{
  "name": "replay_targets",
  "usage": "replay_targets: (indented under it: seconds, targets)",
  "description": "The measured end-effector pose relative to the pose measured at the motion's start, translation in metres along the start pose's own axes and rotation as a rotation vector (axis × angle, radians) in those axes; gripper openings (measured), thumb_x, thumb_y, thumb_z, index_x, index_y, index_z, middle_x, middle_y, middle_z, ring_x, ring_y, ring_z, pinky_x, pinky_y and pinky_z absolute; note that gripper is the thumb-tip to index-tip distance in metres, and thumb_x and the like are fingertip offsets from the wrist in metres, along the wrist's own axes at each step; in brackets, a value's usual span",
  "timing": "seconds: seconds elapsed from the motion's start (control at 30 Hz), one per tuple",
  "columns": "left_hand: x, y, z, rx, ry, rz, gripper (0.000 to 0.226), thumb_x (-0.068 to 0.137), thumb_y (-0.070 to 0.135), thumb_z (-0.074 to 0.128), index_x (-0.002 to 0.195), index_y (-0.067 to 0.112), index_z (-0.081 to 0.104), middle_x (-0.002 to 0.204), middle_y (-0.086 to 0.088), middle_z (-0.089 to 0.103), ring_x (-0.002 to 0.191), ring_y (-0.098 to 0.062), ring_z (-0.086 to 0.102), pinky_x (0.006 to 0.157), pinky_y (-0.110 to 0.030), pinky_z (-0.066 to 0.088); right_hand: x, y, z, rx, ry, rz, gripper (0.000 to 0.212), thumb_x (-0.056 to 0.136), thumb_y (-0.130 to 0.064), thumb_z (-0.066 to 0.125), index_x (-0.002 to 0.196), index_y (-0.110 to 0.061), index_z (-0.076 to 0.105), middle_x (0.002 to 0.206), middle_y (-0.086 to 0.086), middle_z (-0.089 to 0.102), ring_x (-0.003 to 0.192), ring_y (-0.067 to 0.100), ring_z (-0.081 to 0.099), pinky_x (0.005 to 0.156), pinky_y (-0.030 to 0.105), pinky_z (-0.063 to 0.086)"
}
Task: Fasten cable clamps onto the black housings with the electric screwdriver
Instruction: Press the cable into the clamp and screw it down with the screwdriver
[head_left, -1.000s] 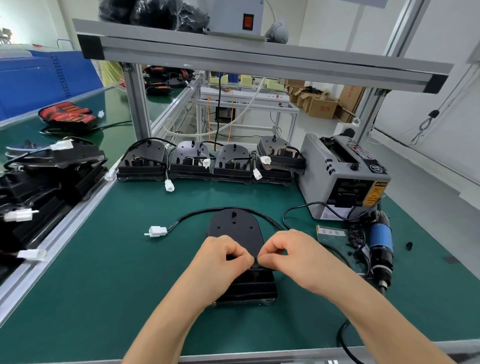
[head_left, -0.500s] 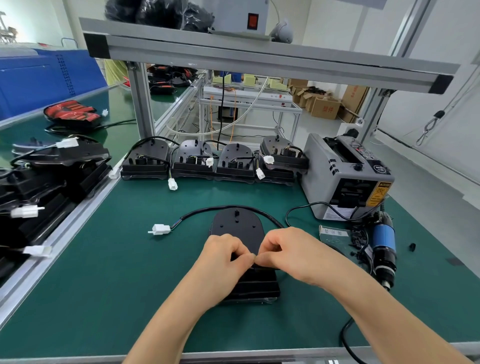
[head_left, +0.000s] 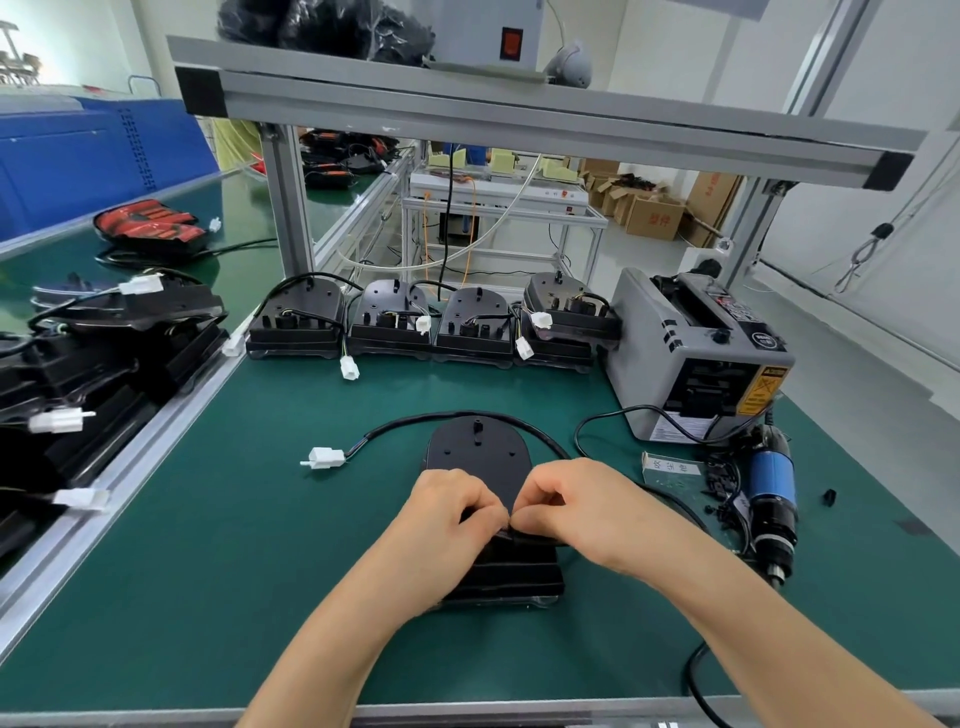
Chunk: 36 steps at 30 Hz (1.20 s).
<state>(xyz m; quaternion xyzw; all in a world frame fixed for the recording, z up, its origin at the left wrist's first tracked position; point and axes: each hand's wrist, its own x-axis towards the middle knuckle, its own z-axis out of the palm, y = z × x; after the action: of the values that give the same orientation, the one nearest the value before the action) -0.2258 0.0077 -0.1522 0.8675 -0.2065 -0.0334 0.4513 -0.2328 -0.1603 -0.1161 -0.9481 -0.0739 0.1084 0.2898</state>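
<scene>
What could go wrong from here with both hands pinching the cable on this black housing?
Freeing the right hand to fetch the electric screwdriver could let the cable slip off the black housing. Reaching there, the forearm might also scatter the small black parts beside the screwdriver.

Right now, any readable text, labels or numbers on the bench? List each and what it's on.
Nothing reads for certain.
Clear bag: three Chinese characters, blurred.
Yellow sticker on tape dispenser: crossed-out symbol, print too small.
White label below it: too small.
Cardboard box: red characters, blurred.
</scene>
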Motion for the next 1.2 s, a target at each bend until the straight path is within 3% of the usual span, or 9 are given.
replay_targets:
  seconds: [0.07, 0.13, 0.17, 0.23, 0.3, 0.43, 0.8, 0.97, 1.2]
  targets:
    - [-0.004, -0.005, -0.002, -0.023, -0.025, 0.053, 0.023, 0.088, 0.023, 0.057, 0.072, 0.007, 0.062, 0.074, 0.001, 0.05, 0.075, -0.015, 0.039, 0.066, -0.019, 0.035, 0.001, 0.003, 0.0, 0.023, 0.005, 0.008, 0.006, 0.084, -0.033, 0.065, 0.078, -0.03, 0.066, 0.081, -0.01, 0.068, 0.08, 0.015, 0.064, 0.076, 0.037, 0.053]
    - [-0.01, -0.011, -0.001, -0.001, 0.004, 0.054, 0.008, 0.08, 0.035, 0.067, 0.082, 0.03, 0.062, 0.089, 0.019, 0.055, 0.099, 0.009, 0.041, 0.08, -0.001, 0.03, 0.002, 0.006, 0.0, 0.061, 0.001, 0.025, 0.009, 0.083, -0.032, 0.066, 0.074, -0.032, 0.067, 0.077, -0.012, 0.068, 0.074, 0.01, 0.062, 0.073, 0.032, 0.051]
    - [-0.013, -0.013, 0.001, 0.036, 0.023, 0.05, 0.02, 0.075, 0.04, 0.072, 0.088, 0.037, 0.057, 0.097, 0.024, 0.052, 0.109, 0.015, 0.033, 0.084, 0.002, 0.026, 0.003, 0.008, 0.0, 0.079, -0.007, 0.031, 0.011, 0.082, -0.032, 0.067, 0.071, -0.034, 0.067, 0.075, -0.014, 0.067, 0.069, 0.004, 0.059, 0.069, 0.028, 0.049]
    - [-0.016, -0.016, 0.011, 0.096, 0.096, 0.082, 0.032, 0.069, 0.046, 0.076, 0.092, 0.037, 0.056, 0.099, 0.026, 0.049, 0.113, 0.014, 0.027, 0.087, 0.001, 0.023, 0.004, 0.009, -0.001, 0.09, -0.031, 0.034, 0.013, 0.081, -0.032, 0.068, 0.069, -0.036, 0.067, 0.07, -0.017, 0.066, 0.061, -0.005, 0.054, 0.063, 0.019, 0.043]
    - [-0.017, -0.011, 0.02, 0.145, 0.19, 0.128, 0.03, 0.068, 0.044, 0.076, 0.09, 0.03, 0.063, 0.093, 0.024, 0.052, 0.11, 0.009, 0.031, 0.088, -0.001, 0.023, 0.006, 0.009, -0.002, 0.092, -0.055, 0.034, 0.013, 0.081, -0.032, 0.069, 0.069, -0.035, 0.068, 0.068, -0.018, 0.064, 0.059, -0.007, 0.052, 0.061, 0.016, 0.041]
    - [-0.019, -0.013, 0.027, 0.16, 0.314, 0.16, 0.018, 0.073, 0.035, 0.078, 0.084, 0.025, 0.067, 0.085, 0.022, 0.055, 0.104, 0.005, 0.037, 0.087, -0.005, 0.027, 0.01, 0.006, -0.007, 0.089, -0.101, 0.039, 0.006, 0.082, -0.031, 0.069, 0.076, -0.029, 0.07, 0.075, -0.008, 0.067, 0.065, 0.005, 0.053, 0.063, 0.022, 0.043]
    - [-0.02, -0.015, 0.029, 0.176, 0.343, 0.188, 0.02, 0.075, 0.023, 0.073, 0.094, 0.024, 0.07, 0.089, 0.017, 0.058, 0.104, -0.004, 0.041, 0.092, -0.003, 0.025, 0.019, 0.0, -0.017, 0.062, -0.183, 0.047, 0.01, 0.08, -0.035, 0.071, 0.074, -0.027, 0.069, 0.071, -0.011, 0.061, 0.065, 0.004, 0.05, 0.066, 0.023, 0.04]
    - [-0.019, -0.013, 0.03, 0.195, 0.361, 0.208, 0.018, 0.073, 0.024, 0.071, 0.091, 0.025, 0.071, 0.083, 0.017, 0.057, 0.099, -0.009, 0.044, 0.092, -0.006, 0.028, 0.021, 0.001, -0.017, 0.077, -0.205, 0.056, 0.013, 0.08, -0.033, 0.071, 0.069, -0.03, 0.068, 0.057, -0.021, 0.058, 0.054, -0.009, 0.049, 0.061, 0.016, 0.036]
    - [-0.02, -0.015, 0.03, 0.171, 0.379, 0.243, 0.018, 0.072, 0.024, 0.065, 0.089, 0.021, 0.07, 0.086, 0.016, 0.06, 0.109, -0.003, 0.041, 0.093, -0.003, 0.027, 0.023, 0.001, -0.016, 0.068, -0.202, 0.051, 0.011, 0.079, -0.036, 0.072, 0.072, -0.028, 0.068, 0.069, -0.016, 0.061, 0.065, -0.001, 0.053, 0.066, 0.02, 0.041]
